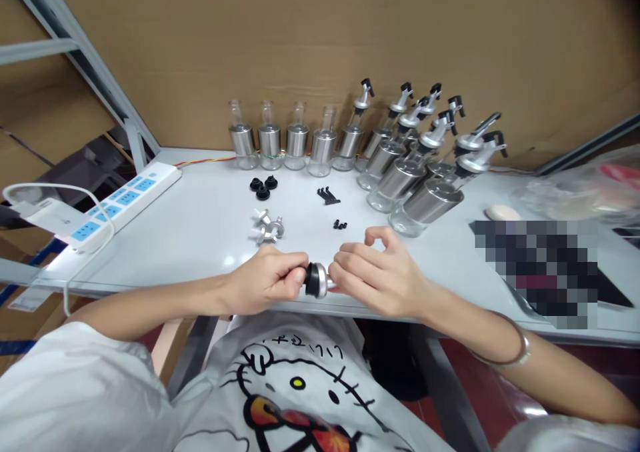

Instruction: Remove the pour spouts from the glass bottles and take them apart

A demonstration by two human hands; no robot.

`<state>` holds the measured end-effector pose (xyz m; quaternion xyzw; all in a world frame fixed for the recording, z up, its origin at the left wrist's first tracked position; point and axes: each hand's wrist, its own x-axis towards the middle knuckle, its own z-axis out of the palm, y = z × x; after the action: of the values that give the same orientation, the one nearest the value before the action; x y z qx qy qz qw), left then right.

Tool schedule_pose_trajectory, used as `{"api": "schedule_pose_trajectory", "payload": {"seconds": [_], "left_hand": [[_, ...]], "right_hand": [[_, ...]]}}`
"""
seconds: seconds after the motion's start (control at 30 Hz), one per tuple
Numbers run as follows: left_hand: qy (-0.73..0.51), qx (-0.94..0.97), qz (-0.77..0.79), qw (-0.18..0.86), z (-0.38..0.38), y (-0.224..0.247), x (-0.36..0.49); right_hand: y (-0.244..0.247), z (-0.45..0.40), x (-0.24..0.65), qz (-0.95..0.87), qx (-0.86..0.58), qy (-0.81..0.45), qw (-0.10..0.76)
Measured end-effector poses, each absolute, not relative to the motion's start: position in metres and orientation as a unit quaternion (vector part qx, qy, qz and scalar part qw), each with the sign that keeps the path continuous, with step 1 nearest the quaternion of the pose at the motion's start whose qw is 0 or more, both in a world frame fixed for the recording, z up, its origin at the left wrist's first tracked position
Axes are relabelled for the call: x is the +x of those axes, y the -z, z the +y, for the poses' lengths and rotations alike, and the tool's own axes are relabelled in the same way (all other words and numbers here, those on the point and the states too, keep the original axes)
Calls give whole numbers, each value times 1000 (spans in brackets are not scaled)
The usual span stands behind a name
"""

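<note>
Pourer (pixel 321 281), near: likely light, stiff, slick; grip the black stopper (pixel 312 281), as your left hand (pixel 269 281) clamps it; right hand (pixel 377 275) pinches the stem (pixel 331 282).

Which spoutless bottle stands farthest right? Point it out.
The spoutless bottle beside the leftmost spouted bottle; the other three spoutless bottles all stand to its left.

White cartoon-print shirt (pixel 295 395), silver bangle (pixel 525 348)

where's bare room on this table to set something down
Bare tabletop lies between the power strip and black stoppers; a smaller patch separates the pourer bottles from the white oval object. Those bottles crowd the back, right of centre.
</note>
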<state>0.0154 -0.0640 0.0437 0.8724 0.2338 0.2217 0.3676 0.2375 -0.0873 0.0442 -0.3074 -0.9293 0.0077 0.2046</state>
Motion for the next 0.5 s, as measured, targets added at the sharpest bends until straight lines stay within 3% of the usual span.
{"api": "schedule_pose_trajectory", "payload": {"seconds": [0.1,0.17,0.23,0.37,0.5], "left_hand": [[-251,849,247,395,-62,-53,2],[-300,851,289,321,-53,-64,-14],[-293,860,349,231,-39,-76,-29],[-113,847,516,64,-1,-87,-48],[62,819,570,-5,37,-69,-53]], "right_hand": [[-43,-88,253,-911,-309,-20,272],[-39,-88,263,-876,-341,-16,339],[-35,-87,269,-851,-390,-23,351],[-25,-82,266,-862,-416,-52,286],[-17,-77,260,-880,-399,-99,239]]}}
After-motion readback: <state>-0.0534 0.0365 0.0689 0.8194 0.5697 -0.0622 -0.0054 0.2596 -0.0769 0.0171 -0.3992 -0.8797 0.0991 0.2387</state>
